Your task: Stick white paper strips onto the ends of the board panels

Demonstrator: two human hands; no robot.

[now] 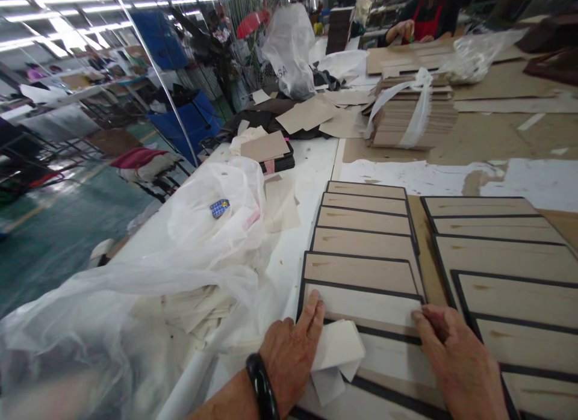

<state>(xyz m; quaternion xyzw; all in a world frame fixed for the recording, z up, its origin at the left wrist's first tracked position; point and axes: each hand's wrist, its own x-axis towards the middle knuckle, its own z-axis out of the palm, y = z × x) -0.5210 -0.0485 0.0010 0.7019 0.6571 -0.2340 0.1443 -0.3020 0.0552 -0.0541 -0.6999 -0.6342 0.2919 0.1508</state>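
Overlapping beige panels with black edges (361, 269) lie in a column before me; a second column of such panels (510, 287) is to the right. A white strip (365, 307) lies across one panel of the near column. My left hand (293, 354), a black bangle at its wrist, presses its extended fingertips on the strip's left end. Small white pieces (338, 345) stick out beneath or beside that palm; whether it grips them is unclear. My right hand (456, 354) pinches the strip's right end between thumb and fingers.
Clear plastic bags (212, 227) with pale pieces cover the table's left side. Farther back are a tied bundle of boards (410, 119), a small black stack topped by a beige card (266, 148), and loose sheets. Another person (424, 20) works at the far side.
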